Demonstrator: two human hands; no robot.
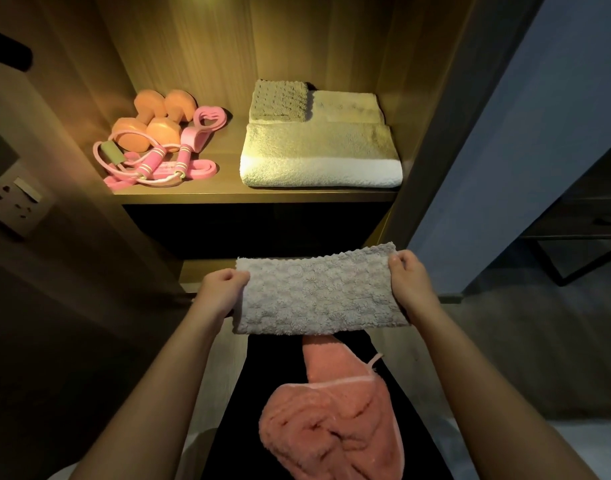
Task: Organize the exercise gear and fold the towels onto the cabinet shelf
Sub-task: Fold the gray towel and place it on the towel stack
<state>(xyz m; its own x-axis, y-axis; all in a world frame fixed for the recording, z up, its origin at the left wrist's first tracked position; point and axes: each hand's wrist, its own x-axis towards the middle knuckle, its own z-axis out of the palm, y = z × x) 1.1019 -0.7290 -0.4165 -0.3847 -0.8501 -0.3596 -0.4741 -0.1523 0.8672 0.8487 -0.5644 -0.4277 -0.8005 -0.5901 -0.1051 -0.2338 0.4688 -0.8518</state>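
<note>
Head view: nubby rectangular grey towel point(319, 292)

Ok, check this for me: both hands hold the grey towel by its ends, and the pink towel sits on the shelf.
One thing is wrong. The left hand and right hand hold the grey towel by its ends, but the pink towel is not on the shelf: the head view shows it bunched on the dark surface below the hands.
</note>
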